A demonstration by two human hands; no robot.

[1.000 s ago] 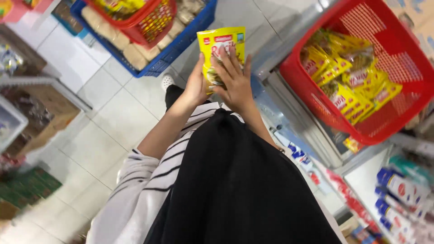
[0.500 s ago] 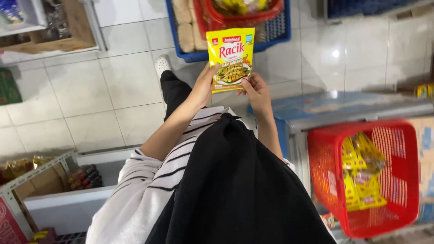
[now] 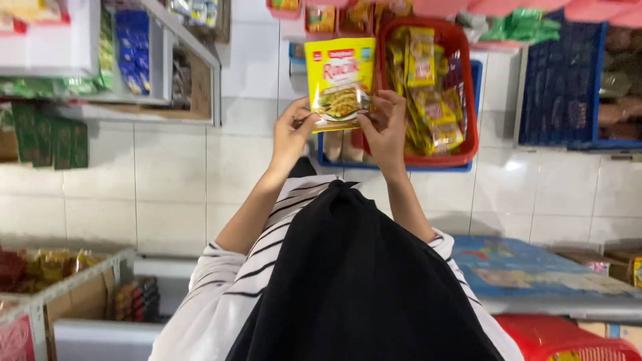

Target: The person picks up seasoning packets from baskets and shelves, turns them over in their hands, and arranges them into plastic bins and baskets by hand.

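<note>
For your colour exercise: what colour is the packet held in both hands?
Mainly yellow packet, with a food picture; head view.

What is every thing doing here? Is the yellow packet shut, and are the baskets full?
yellow packet: sealed, flat, held upright by both hands
left hand: gripping the packet's lower left edge
right hand: gripping the packet's lower right edge
red basket: partly filled with yellow packets
blue crate: holding dark wrapped goods
white shelf: stocked with blue and green packs

Yellow sachet (image 3: 340,81) between both hands (image 3: 338,130)
</note>
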